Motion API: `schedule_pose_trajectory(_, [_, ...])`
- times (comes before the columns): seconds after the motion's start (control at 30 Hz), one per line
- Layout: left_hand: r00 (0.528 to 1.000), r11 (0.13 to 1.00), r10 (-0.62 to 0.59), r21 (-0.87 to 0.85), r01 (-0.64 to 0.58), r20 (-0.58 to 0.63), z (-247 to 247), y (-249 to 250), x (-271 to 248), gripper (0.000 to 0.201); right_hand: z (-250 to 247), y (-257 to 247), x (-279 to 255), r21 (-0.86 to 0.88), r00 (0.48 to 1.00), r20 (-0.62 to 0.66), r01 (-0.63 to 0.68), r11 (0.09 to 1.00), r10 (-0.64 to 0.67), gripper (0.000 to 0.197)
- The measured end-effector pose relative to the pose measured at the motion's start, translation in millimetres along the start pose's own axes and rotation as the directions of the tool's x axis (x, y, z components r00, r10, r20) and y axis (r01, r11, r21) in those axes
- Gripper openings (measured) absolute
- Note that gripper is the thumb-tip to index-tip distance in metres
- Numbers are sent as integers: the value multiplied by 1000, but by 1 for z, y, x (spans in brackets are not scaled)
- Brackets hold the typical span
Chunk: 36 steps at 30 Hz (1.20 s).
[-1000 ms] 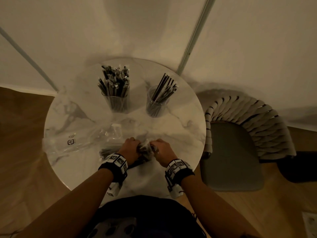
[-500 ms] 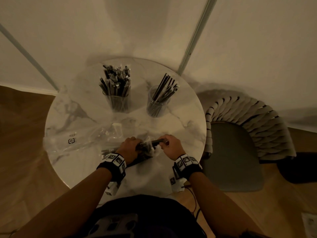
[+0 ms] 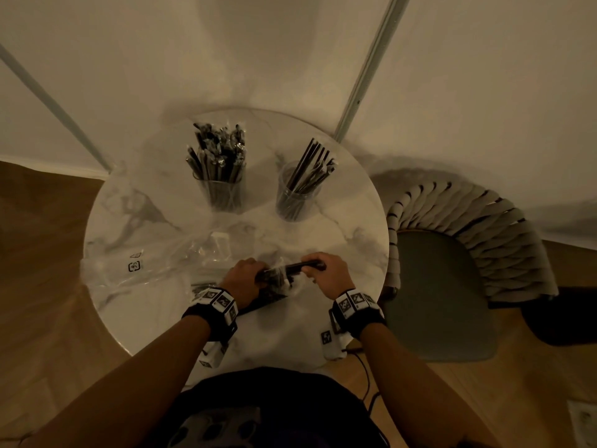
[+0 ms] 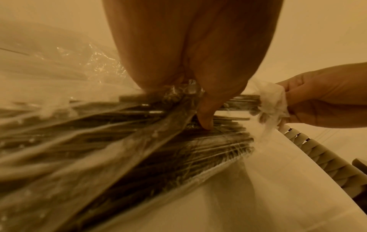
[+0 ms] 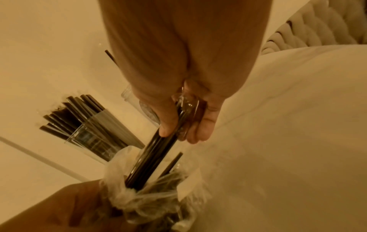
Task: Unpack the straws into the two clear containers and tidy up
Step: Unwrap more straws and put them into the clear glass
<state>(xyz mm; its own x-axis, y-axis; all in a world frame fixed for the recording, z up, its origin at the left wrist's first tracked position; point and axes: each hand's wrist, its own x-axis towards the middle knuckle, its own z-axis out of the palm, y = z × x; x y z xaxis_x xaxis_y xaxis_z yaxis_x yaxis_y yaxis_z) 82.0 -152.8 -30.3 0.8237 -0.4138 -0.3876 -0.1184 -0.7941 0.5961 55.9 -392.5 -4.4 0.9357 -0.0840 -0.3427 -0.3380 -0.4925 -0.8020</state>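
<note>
The right hand [image 3: 326, 274] curls around a bunch of black straws [image 3: 302, 266]. The left hand [image 3: 244, 279] squeezes the plastic bag [image 4: 111, 146] they stick out of. The bunch lies sideways, left to right, low over the tabletop [image 3: 349, 218]. Only the right wrist view shows the bag's crumpled mouth [image 5: 151, 202]. Two clear containers [image 3: 226, 195] stand behind.

Bare forearms, each wrist wearing a black band [image 3: 211, 313] ringed with white black-patterned marker tiles.
</note>
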Motion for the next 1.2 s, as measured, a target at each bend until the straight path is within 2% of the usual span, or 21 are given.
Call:
schedule_pose_trajectory(0.07, [1000, 1000, -2, 7, 2, -1, 1, 1, 1, 31, -2, 1, 0, -16, 999, -42, 7, 1000, -7, 19])
schedule_pose_trajectory(0.27, [1000, 1000, 4, 29, -5, 5, 1, 1, 3, 27, 5, -2, -3, 175, 994, -35, -93, 980, 101, 22])
schedule_pose_trajectory(0.4, [1000, 999, -7, 46, 7, -5, 1, -1, 2, 29, 1, -1, 0, 167, 993, -72, -84, 982, 97, 14])
schedule_pose_trajectory(0.5, [999, 997, -35, 65, 34, 3, 1, -3, 1, 30, -9, 1, 4, 182, 988, -108, -88, 979, 109, 16])
schedule_pose_trajectory(0.57, [999, 995, -48, 84, 47, 18, 0, -3, 0, 33, -17, 3, 7, 224, 984, -119, -105, 969, 134, 19])
schedule_pose_trajectory(0.73, [1000, 996, -28, 86, 28, 7, 3, 5, -4, 57, -23, 2, 12, 324, 976, -109, -145, 935, 190, 22])
schedule_pose_trajectory(0.87, [1000, 991, -7, 133, 6, 5, 6, 4, -2, 37, -19, -5, 11, 386, 976, -75, -161, 908, 205, 20])
schedule_pose_trajectory(1.2, [1000, 993, -26, 118, 26, 4, 2, 6, -4, 36, -31, -12, 9, 278, 988, -70, -112, 954, 136, 11])
